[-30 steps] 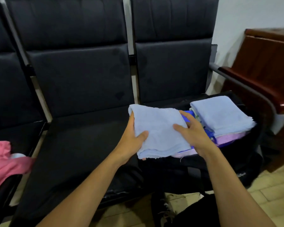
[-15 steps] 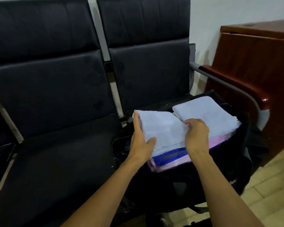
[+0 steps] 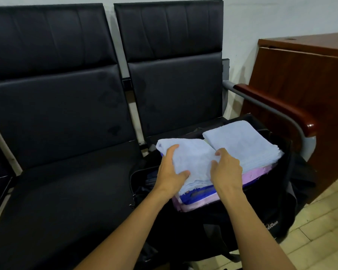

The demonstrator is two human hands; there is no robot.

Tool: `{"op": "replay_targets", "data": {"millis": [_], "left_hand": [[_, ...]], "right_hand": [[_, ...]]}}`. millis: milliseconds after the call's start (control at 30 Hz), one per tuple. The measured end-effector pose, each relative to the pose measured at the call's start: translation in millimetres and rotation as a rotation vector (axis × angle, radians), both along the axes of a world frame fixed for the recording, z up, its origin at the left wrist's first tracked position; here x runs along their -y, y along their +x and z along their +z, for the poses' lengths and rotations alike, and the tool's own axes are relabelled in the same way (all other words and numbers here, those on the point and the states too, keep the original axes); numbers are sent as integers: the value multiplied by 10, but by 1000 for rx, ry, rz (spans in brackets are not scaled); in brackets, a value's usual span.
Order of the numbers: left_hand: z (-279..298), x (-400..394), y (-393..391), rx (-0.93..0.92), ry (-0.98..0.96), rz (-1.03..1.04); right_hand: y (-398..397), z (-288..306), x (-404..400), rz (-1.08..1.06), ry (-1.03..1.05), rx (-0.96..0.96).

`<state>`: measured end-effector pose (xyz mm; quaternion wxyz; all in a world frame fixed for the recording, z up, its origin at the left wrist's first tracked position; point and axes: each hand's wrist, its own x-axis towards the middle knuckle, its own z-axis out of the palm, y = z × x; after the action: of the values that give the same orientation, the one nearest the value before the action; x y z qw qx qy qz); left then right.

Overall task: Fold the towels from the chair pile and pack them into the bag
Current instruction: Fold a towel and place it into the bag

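A folded light blue towel (image 3: 195,158) lies on top of the left stack inside the open black bag (image 3: 271,221) on the right seat. My left hand (image 3: 170,172) rests over the towel's left edge, fingers and thumb laid on its top. My right hand (image 3: 226,170) has bent fingers and thumb pinching the towel's right edge, where it meets the second stack. That stack is topped by another folded light blue towel (image 3: 242,141). Lilac towels (image 3: 258,172) and a dark blue towel (image 3: 195,197) show beneath.
Black padded chairs (image 3: 66,191) stand in a row against the wall. A metal armrest with a wooden cap (image 3: 277,106) runs beside the bag. A brown wooden desk (image 3: 304,84) stands at the right, with tiled floor (image 3: 320,221) below.
The light blue towel has moved right and down from in front of the middle seat onto the left stack in the bag. The pink cloth on the far left chair is out of view.
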<state>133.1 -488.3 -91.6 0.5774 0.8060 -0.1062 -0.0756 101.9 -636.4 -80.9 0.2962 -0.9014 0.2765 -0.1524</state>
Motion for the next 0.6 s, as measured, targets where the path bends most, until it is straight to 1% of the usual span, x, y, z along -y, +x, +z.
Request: {"op": "replay_targets", "data": {"millis": [67,100,133,167,233,300,367,467,533,600], "left_hand": [[0,51,14,15,-40,37],[7,69,25,-15,-33,56],[13,75,35,-52,18,64],[14,71,48,-80,111,55],[28,45,62,-127,294,-12],[107,7,46,-259,321,-62],[163,-62,33,-336,300,-70],[199,-219,0,-287,309,-30],[212,-352,-26,-234,342,-20],[263,-492,-65,-210,350,-20]], "right_hand": [[20,-16,23,-20,1,99],[20,-30,37,-18,-16,93],[9,-50,48,-7,-45,37],[-7,-80,56,11,-76,-41],[-37,-115,66,16,-169,-156],[-60,-88,33,-23,-323,-195],[-65,-43,-53,-28,-376,-185],[-57,14,-278,36,-326,-100],[-51,64,-490,127,-302,-39],[-54,118,-739,232,-246,-26]]}}
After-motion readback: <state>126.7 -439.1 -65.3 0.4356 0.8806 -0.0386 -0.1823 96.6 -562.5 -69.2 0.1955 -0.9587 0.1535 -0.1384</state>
